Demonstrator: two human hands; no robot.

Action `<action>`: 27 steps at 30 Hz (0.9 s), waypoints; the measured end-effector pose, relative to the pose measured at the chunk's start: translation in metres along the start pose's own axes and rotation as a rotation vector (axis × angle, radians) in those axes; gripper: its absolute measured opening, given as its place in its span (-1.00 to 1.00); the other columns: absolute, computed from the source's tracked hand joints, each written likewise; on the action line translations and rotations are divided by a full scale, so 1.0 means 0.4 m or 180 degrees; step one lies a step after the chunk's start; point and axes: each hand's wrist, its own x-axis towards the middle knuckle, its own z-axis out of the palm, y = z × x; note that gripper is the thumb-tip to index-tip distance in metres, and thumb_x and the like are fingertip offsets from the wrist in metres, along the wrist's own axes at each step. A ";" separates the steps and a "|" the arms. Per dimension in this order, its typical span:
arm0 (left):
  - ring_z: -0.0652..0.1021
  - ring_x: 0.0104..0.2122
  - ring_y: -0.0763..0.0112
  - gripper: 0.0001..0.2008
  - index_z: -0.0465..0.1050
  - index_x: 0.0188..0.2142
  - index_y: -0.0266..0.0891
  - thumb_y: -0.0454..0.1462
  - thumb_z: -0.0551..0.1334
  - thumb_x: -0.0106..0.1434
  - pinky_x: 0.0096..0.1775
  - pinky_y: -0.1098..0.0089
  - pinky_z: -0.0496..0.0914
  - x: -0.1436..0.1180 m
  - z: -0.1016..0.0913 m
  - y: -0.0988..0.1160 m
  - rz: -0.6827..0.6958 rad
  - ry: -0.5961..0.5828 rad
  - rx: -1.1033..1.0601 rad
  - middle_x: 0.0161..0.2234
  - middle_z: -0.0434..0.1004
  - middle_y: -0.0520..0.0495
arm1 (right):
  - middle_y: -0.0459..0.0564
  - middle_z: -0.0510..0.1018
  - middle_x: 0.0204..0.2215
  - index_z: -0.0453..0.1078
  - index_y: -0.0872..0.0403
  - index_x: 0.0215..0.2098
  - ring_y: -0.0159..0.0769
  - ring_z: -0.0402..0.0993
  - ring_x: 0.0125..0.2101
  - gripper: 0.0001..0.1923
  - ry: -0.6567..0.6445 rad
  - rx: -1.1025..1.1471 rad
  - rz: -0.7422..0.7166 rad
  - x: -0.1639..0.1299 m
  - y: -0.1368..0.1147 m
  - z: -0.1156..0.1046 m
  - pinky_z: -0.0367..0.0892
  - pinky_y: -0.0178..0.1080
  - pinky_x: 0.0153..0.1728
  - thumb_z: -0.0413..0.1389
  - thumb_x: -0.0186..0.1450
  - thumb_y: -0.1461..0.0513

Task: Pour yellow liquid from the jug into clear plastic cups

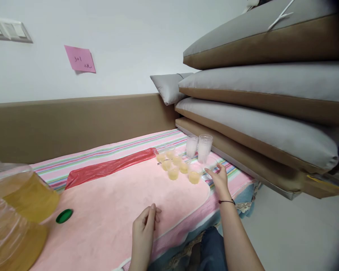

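The right hand [220, 180] is at some clear plastic [211, 162]; I cannot tell if it holds it. Just beside it, the small cups [173, 173] of yellow stuff stand in a bunch, near 2 stacks [205, 149] of clear cups. The left hand [145, 222] is narrow, fingers curled in, over the pink mat [107, 222]. A green cap [64, 216] lies near the jugs [34, 195].

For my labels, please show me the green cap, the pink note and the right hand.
Green cap [64, 216], head view: its round face.
Pink note [80, 59], head view: middle of paper.
Right hand [220, 178], head view: middle of hand.
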 end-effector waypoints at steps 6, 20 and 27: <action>0.31 -0.61 0.40 -0.39 0.45 -0.54 -0.23 0.28 0.14 0.07 -0.53 0.41 0.20 -0.002 -0.001 0.014 -0.0117 0.0008 -0.0157 -0.65 0.28 0.04 | 0.05 0.49 -0.15 0.32 0.07 -0.14 -0.12 0.40 -0.10 -0.36 0.0018 -0.0052 -0.0005 0.012 0.018 0.024 0.23 -0.02 0.04 0.33 -0.15 0.05; 0.29 -0.62 0.49 -0.53 0.45 -0.45 -0.29 0.10 0.15 0.19 -0.53 0.45 0.18 -0.012 -0.050 -0.003 0.0144 0.0313 -0.0718 -0.65 0.27 0.08 | 0.15 0.48 0.03 0.27 0.06 -0.02 -0.08 0.38 0.12 -0.33 -0.0018 0.0733 -0.0765 -0.159 -0.205 -0.034 0.20 0.07 0.17 0.37 -0.05 0.11; 0.43 -0.52 0.48 -0.65 0.45 -0.26 -0.26 -0.02 0.22 0.11 -0.45 0.44 0.31 -0.029 -0.163 -0.019 0.0135 0.0814 -0.0744 -0.39 0.48 -0.01 | 0.16 0.57 -0.01 0.38 0.01 -0.12 -0.02 0.46 0.06 -0.46 -0.2035 0.1393 0.0044 -0.409 -0.286 0.033 0.27 0.14 0.14 0.41 -0.04 0.13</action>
